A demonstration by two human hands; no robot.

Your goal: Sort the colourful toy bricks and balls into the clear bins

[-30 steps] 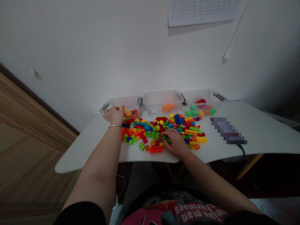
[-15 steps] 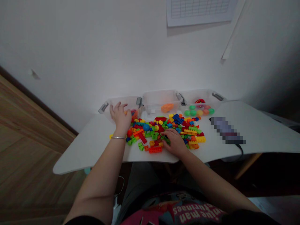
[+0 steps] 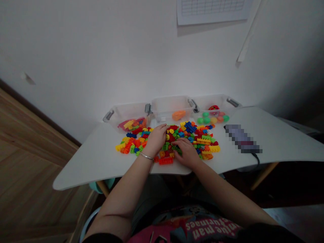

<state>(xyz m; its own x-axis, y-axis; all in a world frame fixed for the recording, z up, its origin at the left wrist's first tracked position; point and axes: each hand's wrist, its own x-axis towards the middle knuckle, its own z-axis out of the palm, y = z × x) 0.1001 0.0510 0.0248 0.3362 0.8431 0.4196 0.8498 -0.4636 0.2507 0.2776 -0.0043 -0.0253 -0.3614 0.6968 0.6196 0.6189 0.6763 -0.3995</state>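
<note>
Curving over loose toy building bricks (image 3: 203, 142), the right hand (image 3: 187, 152) parts thumb from fingers; beside it, whether the left hand (image 3: 156, 140) pinches anything cannot be told. Beyond both, three clear plastic bins (image 3: 168, 105) contain some pieces (image 3: 179, 115); most apparently lie unbinned.

The toy bricks (image 3: 190, 127) are red, yellow, orange, green and blue, the tabletop (image 3: 86, 162) white. The clear plastic bins (image 3: 172, 102) have grey latches (image 3: 147, 108). The balls (image 3: 214, 120) are green, orange and yellow, the bracelet (image 3: 146, 156) is silver, and a grey grid (image 3: 212, 6) lines the white sheet (image 3: 212, 19).
</note>
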